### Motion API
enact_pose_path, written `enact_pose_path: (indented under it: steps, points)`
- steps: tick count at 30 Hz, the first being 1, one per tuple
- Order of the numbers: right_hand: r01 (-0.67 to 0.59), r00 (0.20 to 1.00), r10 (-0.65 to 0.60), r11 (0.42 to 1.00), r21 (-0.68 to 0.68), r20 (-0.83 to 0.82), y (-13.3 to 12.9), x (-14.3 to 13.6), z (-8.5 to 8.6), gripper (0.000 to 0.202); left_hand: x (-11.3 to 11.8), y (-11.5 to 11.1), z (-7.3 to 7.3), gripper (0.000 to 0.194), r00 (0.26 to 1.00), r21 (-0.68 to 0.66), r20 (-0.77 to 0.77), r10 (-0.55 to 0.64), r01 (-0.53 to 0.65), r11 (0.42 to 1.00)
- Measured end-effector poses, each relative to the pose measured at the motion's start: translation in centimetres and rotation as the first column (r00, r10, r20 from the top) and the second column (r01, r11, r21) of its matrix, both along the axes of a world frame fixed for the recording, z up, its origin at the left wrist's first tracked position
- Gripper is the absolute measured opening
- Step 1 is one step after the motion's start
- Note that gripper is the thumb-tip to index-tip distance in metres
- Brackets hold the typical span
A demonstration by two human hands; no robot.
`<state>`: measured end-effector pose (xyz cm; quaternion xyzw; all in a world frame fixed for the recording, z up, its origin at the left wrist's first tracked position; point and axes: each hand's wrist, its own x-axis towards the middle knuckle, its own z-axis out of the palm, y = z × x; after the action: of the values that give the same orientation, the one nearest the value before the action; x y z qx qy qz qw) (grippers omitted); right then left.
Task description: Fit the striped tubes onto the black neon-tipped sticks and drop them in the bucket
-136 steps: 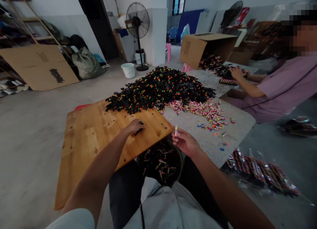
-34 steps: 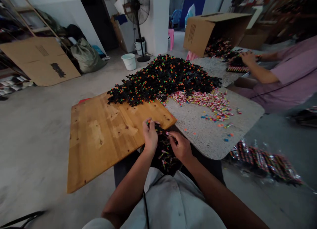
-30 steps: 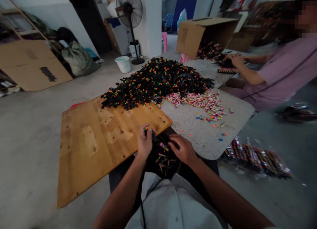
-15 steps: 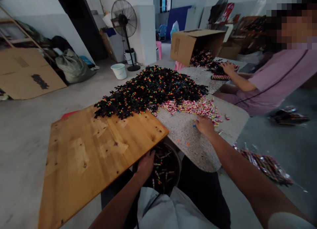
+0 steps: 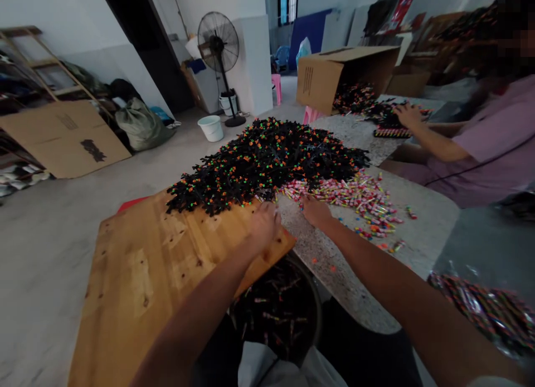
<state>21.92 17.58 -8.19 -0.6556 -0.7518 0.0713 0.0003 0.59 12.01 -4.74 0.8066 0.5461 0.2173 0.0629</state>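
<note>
A large heap of black pieces with orange and green tips (image 5: pixel 271 153) lies across the wooden board (image 5: pixel 159 264) and the speckled tabletop (image 5: pixel 426 219). Along its near right edge spread small pink and yellow wrapped sticks (image 5: pixel 355 194). My left hand (image 5: pixel 265 222) is over the board's right corner, at the heap's near edge, its fingers bent round something I cannot make out. On the tabletop my right hand (image 5: pixel 315 211) touches the near edge of the pink sticks, fingers curled together; what they hold is hidden. Below, a round tub (image 5: pixel 318 314) between my legs holds dark pieces and sticks.
A person in a pink shirt (image 5: pixel 497 147) works at the right, a hand on black pieces beside an open cardboard box (image 5: pixel 320 86). Bagged pieces (image 5: pixel 485 306) lie on the floor at the lower right. A standing fan (image 5: pixel 217 44) and a white bucket (image 5: pixel 211 129) are behind.
My left hand has risen from the tub to the board's corner by the heap. My right hand has moved left along the edge of the pink sticks. The view has shifted.
</note>
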Motion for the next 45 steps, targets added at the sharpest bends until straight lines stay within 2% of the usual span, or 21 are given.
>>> enact_pose_path:
  steps: [2,4,7,10,13,17,21,24,27,29,31,33,35,36,38,39,40,42,45]
  points:
    - [0.004,1.000,-0.003,1.000,-0.019,0.012,-0.2,0.2,-0.1,0.056,0.1,4.8,0.5,0.021,0.988,-0.071,-0.045,0.150,-0.153,0.986]
    - [0.008,1.000,-0.007,0.999,-0.033,0.024,-0.9,0.7,-0.2,0.049,0.3,8.0,0.4,0.031,0.959,-0.152,-0.105,0.264,-0.277,0.949]
    - [0.018,0.999,-0.017,0.999,-0.050,0.035,-2.2,1.2,-0.3,0.042,0.6,9.8,-0.6,0.046,0.931,-0.256,-0.157,0.329,-0.360,0.897]
    - [0.029,0.999,-0.027,0.998,-0.055,0.033,-2.8,1.2,-0.2,0.043,0.5,9.5,-1.6,0.047,0.942,-0.286,-0.145,0.302,-0.332,0.899]
    - [0.033,0.999,-0.032,0.999,-0.029,0.018,-2.4,0.6,0.2,0.053,0.0,8.5,-2.0,0.044,0.959,-0.280,-0.116,0.257,-0.280,0.918]
    - [-0.005,1.000,0.005,1.000,-0.010,0.011,-1.6,-0.4,0.5,0.062,-0.6,6.6,-1.6,0.030,0.983,-0.250,-0.052,0.174,-0.182,0.951]
    - [0.009,1.000,-0.009,1.000,0.002,0.009,-1.5,-0.8,0.7,0.059,-1.2,4.4,-1.0,0.027,0.990,-0.190,0.019,0.138,-0.132,0.973]
    - [0.008,1.000,-0.008,1.000,-0.015,-0.004,-1.9,-0.3,1.1,0.054,-2.0,2.4,-1.1,0.024,0.982,-0.147,0.143,0.125,-0.103,0.984]
    - [0.027,0.999,-0.029,0.999,-0.042,-0.035,-2.6,0.4,1.7,0.040,-3.3,-0.7,-1.5,0.020,0.938,-0.193,0.329,0.109,-0.046,0.980]
    - [0.044,0.996,-0.047,0.998,-0.039,-0.074,-3.3,0.5,2.4,0.032,-4.3,-3.4,-1.6,0.022,0.918,-0.230,0.381,0.106,-0.017,0.973]
    - [0.056,0.990,-0.057,0.998,-0.012,-0.129,-4.5,0.1,3.2,0.030,-5.2,-6.4,-1.3,0.025,0.932,-0.183,0.357,0.065,0.001,0.983]
    - [0.043,0.980,-0.038,0.999,0.020,-0.195,-6.2,-0.8,3.9,0.031,-5.9,-9.2,-0.5,0.031,0.963,-0.070,0.268,-0.011,0.031,0.997]
    - [-0.017,0.903,0.023,1.000,0.017,-0.428,-8.7,-2.2,4.6,0.028,-6.2,-11.5,0.7,0.037,0.985,0.037,0.165,-0.058,0.053,0.998]
    - [-0.068,0.802,0.061,0.998,0.011,-0.594,-10.1,-2.9,4.9,0.026,-6.2,-12.3,1.3,0.038,0.991,0.077,0.120,-0.066,0.057,0.995]
    - [-0.166,0.493,0.101,0.986,0.020,-0.864,-13.1,-4.1,5.5,0.024,-6.1,-13.5,2.6,0.037,0.997,0.132,0.050,-0.062,0.055,0.990]
    - [-0.197,0.352,0.097,0.980,0.027,-0.931,-14.5,-4.6,5.9,0.024,-6.0,-13.9,3.1,0.039,0.998,0.148,0.026,-0.060,0.055,0.987]
    - [-0.214,0.265,0.088,0.976,0.031,-0.960,-15.8,-5.0,6.2,0.026,-5.9,-14.1,3.7,0.044,0.998,0.159,0.006,-0.064,0.062,0.985]
    - [-0.214,0.177,0.060,0.977,0.021,-0.982,-17.8,-5.5,6.8,0.028,-5.8,-14.3,4.5,0.052,0.997,0.171,-0.028,-0.078,0.082,0.982]
    - [-0.209,0.103,0.020,0.978,-0.002,-0.995,-19.2,-5.8,7.3,0.029,-5.9,-14.4,5.3,0.053,0.992,0.174,-0.071,-0.106,0.117,0.978]
